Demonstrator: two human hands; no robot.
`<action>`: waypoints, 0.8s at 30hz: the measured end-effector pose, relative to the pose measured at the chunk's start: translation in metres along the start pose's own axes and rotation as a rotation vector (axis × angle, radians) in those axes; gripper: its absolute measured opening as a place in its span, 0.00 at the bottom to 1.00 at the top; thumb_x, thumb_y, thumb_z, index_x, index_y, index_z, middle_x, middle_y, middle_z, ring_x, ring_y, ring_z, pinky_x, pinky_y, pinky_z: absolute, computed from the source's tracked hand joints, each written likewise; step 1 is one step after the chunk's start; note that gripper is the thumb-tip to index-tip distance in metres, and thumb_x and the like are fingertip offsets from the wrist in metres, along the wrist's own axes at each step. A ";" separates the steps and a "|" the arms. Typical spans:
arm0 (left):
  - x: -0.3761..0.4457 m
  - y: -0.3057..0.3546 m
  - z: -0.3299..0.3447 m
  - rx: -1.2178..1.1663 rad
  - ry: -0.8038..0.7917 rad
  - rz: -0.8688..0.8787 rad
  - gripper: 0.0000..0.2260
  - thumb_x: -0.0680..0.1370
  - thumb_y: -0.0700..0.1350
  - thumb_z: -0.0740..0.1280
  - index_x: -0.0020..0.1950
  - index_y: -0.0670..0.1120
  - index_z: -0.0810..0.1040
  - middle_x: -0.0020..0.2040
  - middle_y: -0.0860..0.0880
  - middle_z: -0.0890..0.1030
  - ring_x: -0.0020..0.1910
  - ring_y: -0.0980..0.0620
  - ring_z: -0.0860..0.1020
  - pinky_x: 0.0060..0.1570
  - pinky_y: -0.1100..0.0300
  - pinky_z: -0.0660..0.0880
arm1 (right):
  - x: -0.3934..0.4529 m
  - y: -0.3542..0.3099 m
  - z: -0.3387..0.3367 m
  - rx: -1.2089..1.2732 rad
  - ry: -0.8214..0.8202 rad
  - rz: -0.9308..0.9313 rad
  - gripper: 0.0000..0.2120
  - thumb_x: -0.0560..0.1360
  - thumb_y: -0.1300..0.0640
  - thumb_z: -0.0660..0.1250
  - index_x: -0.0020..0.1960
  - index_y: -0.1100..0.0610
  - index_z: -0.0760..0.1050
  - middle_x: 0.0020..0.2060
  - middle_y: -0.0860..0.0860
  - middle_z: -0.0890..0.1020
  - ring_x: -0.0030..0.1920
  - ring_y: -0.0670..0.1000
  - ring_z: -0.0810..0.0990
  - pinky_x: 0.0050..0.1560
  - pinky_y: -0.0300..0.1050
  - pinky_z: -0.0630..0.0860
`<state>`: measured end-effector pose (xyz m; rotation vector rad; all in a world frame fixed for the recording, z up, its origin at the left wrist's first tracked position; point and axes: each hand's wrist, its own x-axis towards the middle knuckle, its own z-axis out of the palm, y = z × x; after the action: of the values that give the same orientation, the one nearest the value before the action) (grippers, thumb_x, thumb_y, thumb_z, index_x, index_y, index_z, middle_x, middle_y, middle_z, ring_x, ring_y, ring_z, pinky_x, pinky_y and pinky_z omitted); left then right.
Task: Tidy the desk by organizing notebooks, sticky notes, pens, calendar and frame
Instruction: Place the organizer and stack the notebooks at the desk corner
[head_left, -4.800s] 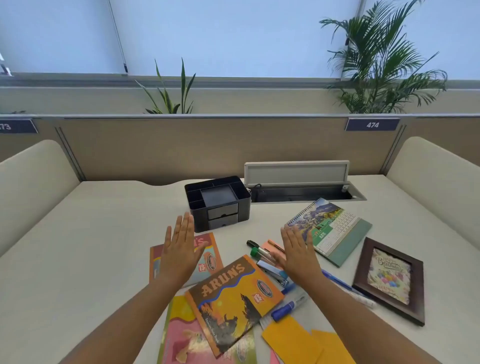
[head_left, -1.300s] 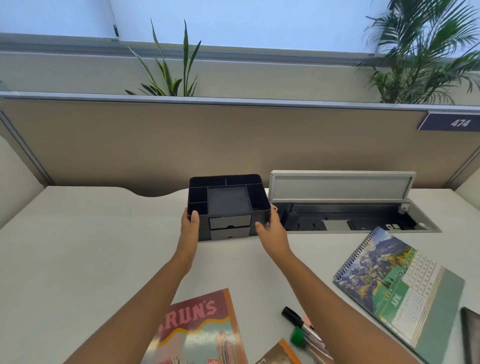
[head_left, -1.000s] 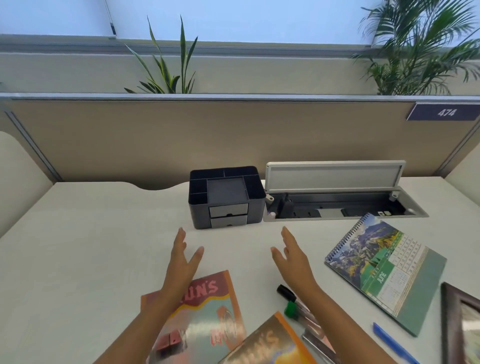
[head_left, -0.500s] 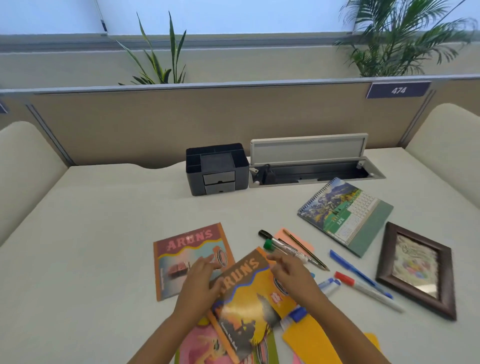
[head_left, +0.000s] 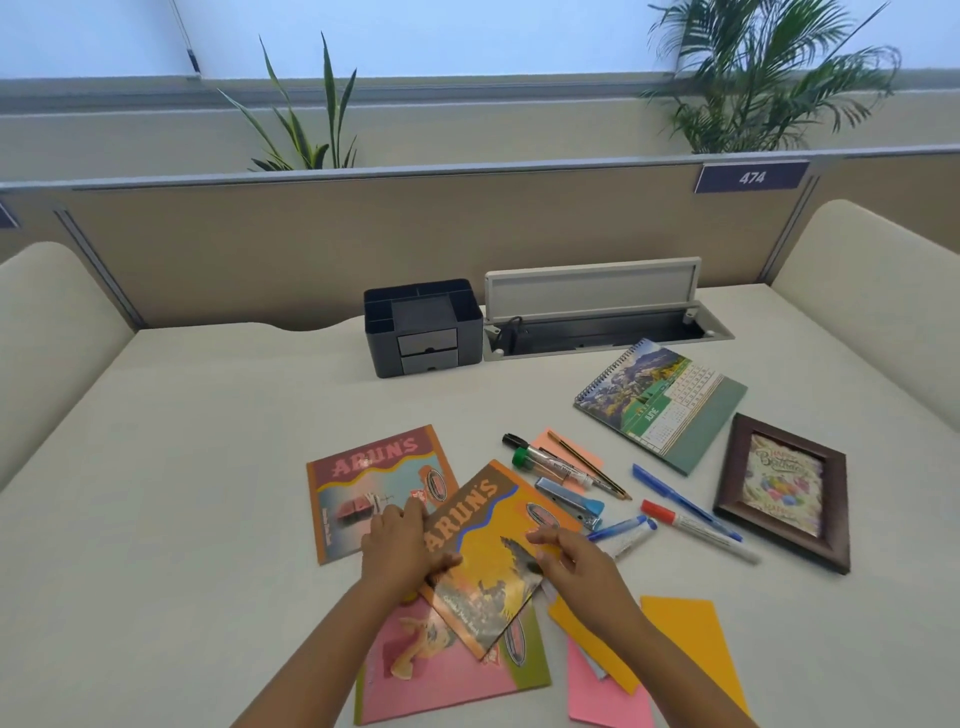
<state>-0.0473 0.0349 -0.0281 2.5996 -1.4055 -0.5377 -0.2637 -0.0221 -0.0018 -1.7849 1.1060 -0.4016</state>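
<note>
An orange "ARUN'S" notebook (head_left: 493, 525) lies tilted across a pink notebook (head_left: 447, 675), beside a maroon notebook (head_left: 363, 478). My left hand (head_left: 402, 545) grips the orange notebook's left edge, thumb on the cover. My right hand (head_left: 571, 564) pinches its right edge. Right of them lie a black marker (head_left: 515, 440), a green-capped tube (head_left: 545, 460), a pencil (head_left: 589, 473), a blue pen (head_left: 680, 501), a red-capped marker (head_left: 696, 530) and a stapler (head_left: 569, 501). Orange sticky notes (head_left: 685, 639) and pink ones (head_left: 602, 701) lie near my right forearm. The calendar (head_left: 660, 405) and frame (head_left: 784, 488) lie flat at the right.
A black desk organizer (head_left: 423, 325) with two small drawers stands at the back, next to an open cable tray (head_left: 597, 317). A beige partition closes the desk's far edge and padded side panels flank it. Bare desk surface stretches to the left.
My hands let go of the organizer, drew back toward me and took hold of the orange notebook. Over the last half second they slid a little down its edges.
</note>
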 end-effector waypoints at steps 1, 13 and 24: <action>0.003 0.000 0.000 -0.021 -0.011 -0.024 0.30 0.64 0.65 0.69 0.57 0.48 0.67 0.56 0.46 0.71 0.56 0.46 0.69 0.47 0.56 0.68 | -0.003 0.000 0.000 0.003 0.002 0.001 0.10 0.77 0.59 0.61 0.52 0.45 0.73 0.54 0.42 0.76 0.61 0.44 0.73 0.58 0.37 0.67; 0.018 0.002 -0.017 -0.169 -0.249 -0.027 0.20 0.66 0.61 0.71 0.42 0.47 0.70 0.39 0.49 0.72 0.42 0.50 0.74 0.34 0.61 0.66 | -0.020 0.000 0.007 0.033 0.082 0.016 0.13 0.76 0.59 0.62 0.46 0.40 0.72 0.61 0.45 0.71 0.67 0.45 0.65 0.69 0.48 0.64; -0.004 -0.015 -0.052 -0.753 -0.062 0.178 0.10 0.72 0.53 0.69 0.39 0.50 0.72 0.38 0.51 0.78 0.33 0.61 0.76 0.32 0.69 0.70 | -0.007 -0.007 0.018 0.184 0.283 0.131 0.27 0.76 0.57 0.65 0.71 0.54 0.59 0.70 0.53 0.66 0.70 0.54 0.64 0.67 0.49 0.63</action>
<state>-0.0184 0.0439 0.0164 1.8568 -1.1313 -0.9103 -0.2510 -0.0054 -0.0030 -1.5160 1.3291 -0.6687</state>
